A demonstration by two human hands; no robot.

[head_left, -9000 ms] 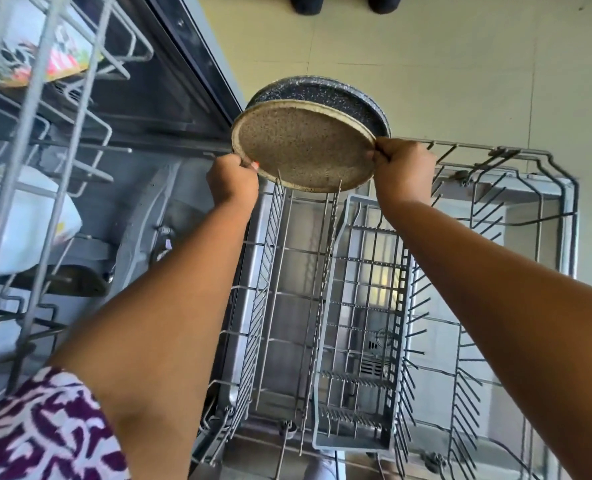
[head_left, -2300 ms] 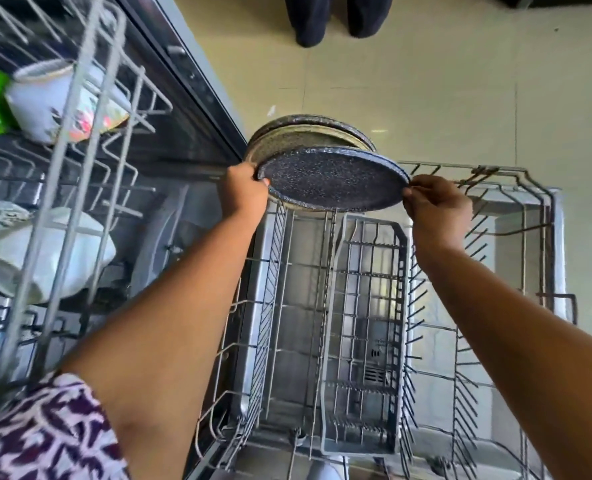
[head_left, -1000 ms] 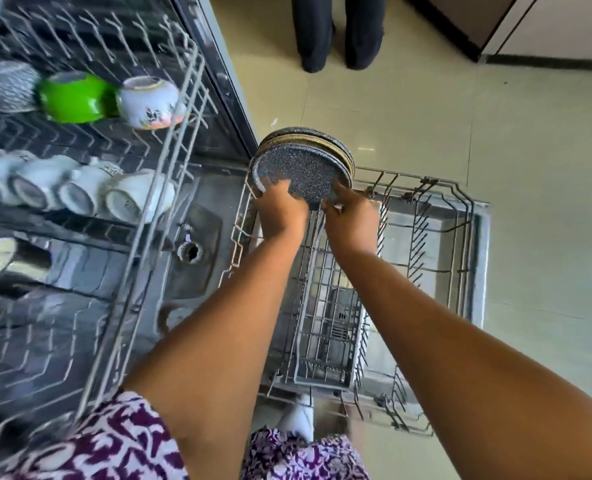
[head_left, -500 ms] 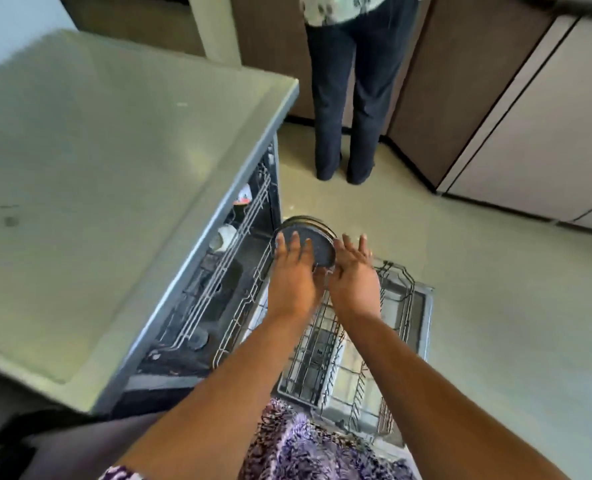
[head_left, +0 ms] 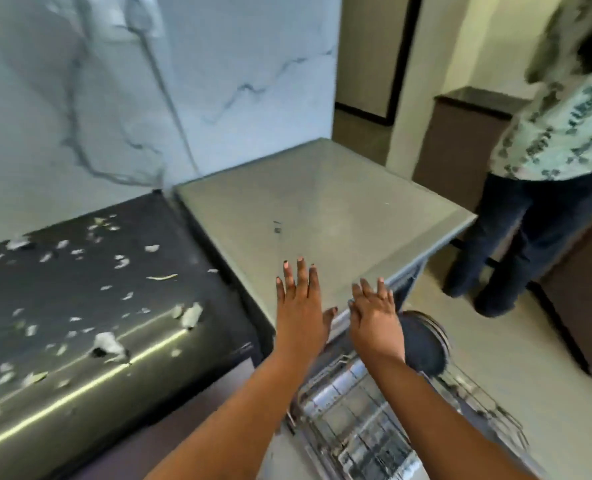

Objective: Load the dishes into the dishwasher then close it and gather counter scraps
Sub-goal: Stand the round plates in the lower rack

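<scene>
At the centre of the frame, the left hand (head_left: 299,313) and right hand (head_left: 374,317) hover empty, fingers spread; plates (head_left: 424,344) stand in the rack (head_left: 356,420) lower right, scraps (head_left: 109,344) litter the dark counter (head_left: 80,296) at left.

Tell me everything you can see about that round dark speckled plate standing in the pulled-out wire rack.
The round dark speckled plate stands on edge at the far end of the pulled-out metal wire dishwasher rack, its flat dark face turned toward the camera. Paler rims of more plates show just behind it. It looks like glazed stoneware, though the picture is blurred. The right hand overlaps its left edge; neither hand visibly grips it.
</scene>
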